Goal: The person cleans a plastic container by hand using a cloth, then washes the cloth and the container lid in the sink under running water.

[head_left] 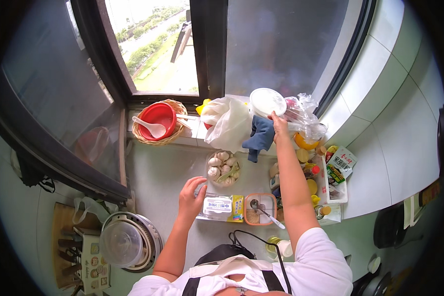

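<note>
My right hand (279, 127) reaches far forward to the windowsill, its fingers closed on a dark blue cloth (259, 137) that hangs down. The fingertips meet the rim of a white round tub (268, 102); whether they also grip it, I cannot tell. Close to the left of the cloth stands a white plastic bag (227, 121). My left hand (191, 197) hovers over the counter with fingers apart and loosely curved, holding nothing. Beside it lies a pack of wipes (217, 206) with a white lid. A clear bowl of garlic bulbs (223, 167) sits just beyond.
An orange-rimmed seasoning box (261, 196) has a spoon (266, 213) across it. Bottles and jars (312, 171) crowd the right, beside a white bin of packets (335, 190). A red bowl (161, 121) rests in a wicker basket (175, 137). Knives (69, 255) stand lower left near stacked lids (122, 243).
</note>
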Demonstrator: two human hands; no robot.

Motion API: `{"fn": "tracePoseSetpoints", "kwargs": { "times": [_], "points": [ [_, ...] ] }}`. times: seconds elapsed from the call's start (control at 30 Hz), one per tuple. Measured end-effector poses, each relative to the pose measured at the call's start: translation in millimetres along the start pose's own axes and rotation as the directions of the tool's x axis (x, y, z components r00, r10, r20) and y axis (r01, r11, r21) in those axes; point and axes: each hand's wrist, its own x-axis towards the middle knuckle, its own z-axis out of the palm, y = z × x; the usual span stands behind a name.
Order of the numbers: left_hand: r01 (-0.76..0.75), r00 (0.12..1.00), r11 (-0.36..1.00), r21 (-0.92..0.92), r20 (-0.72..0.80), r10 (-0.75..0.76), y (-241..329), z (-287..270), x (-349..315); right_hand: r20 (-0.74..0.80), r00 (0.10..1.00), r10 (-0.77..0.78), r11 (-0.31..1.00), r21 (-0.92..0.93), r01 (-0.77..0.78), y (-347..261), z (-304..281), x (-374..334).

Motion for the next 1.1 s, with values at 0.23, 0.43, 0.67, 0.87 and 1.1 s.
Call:
{"fn": "tracePoseSetpoints", "kwargs": {
  "times": [0.23, 0.43, 0.67, 0.87, 1.1],
  "points": [
    [0.01, 1.0, 1.0, -0.019, -0.005, -0.01, -1, 0, 0, -0.005, 1.0, 0.0, 1.0, 0.031, 0.0, -6, 9, -2],
    [0.008, 1.0, 0.999, -0.039, 0.002, -0.008, 1, 1, -1, 0.026, 0.998, -0.049, 0.998, 0.035, 0.048, -7, 5, 1],
    [0.0, 1.0, 1.0, -0.029, -0.009, 0.0, 3, -3, -4, 0.076, 0.996, -0.052, 0.994, 0.095, 0.045, -24, 1, -21],
    [-0.04, 0.999, 0.999, -0.022, -0.021, 0.04, 7, -6, -6, 0.14, 0.986, -0.096, 0.99, 0.116, 0.08, -33, -4, -30],
    [-0.031, 1.0, 0.999, -0.03, -0.001, 0.031, 11, -11, -12, 0.184, 0.978, -0.102, 0.983, 0.167, 0.071, -49, -2, -41]
  ]
}}
